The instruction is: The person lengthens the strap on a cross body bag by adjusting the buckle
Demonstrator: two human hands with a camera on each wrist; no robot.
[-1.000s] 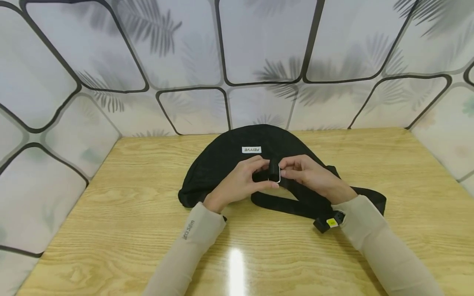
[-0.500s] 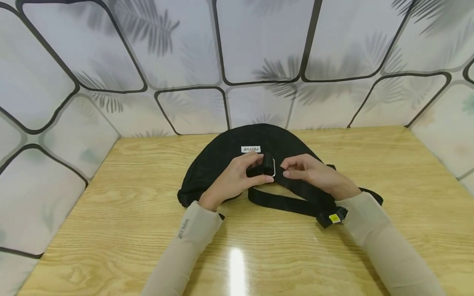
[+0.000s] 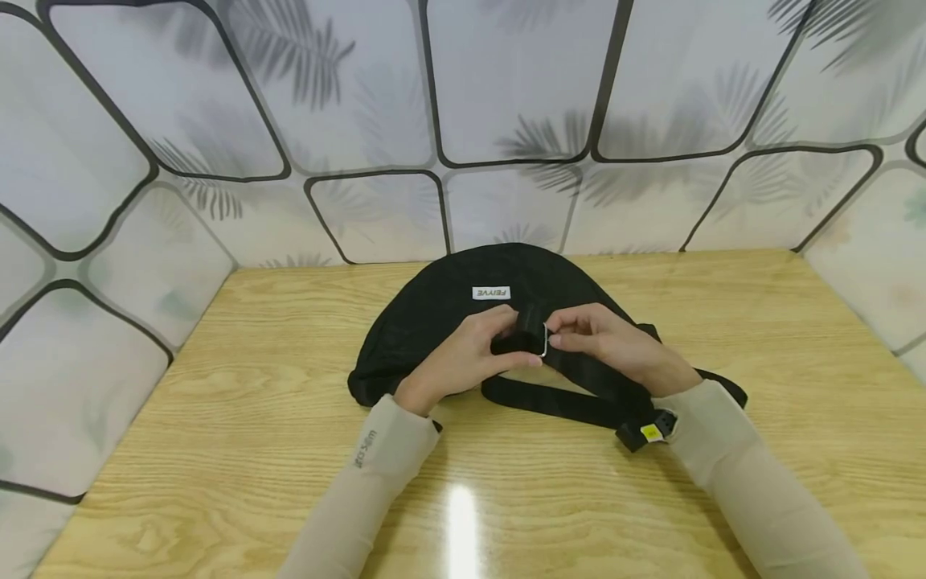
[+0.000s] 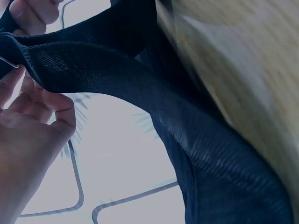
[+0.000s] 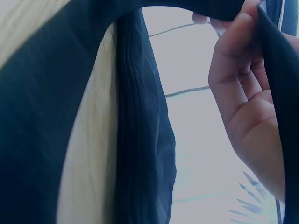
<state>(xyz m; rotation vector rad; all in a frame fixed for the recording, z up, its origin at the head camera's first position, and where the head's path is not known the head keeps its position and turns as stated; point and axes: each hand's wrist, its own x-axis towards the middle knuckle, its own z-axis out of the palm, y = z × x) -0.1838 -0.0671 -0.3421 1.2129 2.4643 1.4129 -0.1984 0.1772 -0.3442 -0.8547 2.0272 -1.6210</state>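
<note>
A black half-moon bag with a white label lies flat near the back of the table. Above its front part, the left hand holds a folded black strap between thumb and fingers, beside a metal buckle. From the other side, the right hand pinches at the buckle with thumb and forefinger. In the left wrist view the strap runs from the fingers of the left hand. The right wrist view shows the right hand with curled fingers, partly behind the strap.
A loop of strap and a black clip with a yellow sticker lie on the wooden table by the right cuff. A patterned cloth wall stands behind and at both sides.
Half a second ago the right fingertips were apart from the buckle; they are at it now. The left hand and the folded strap have shifted slightly right since then.
</note>
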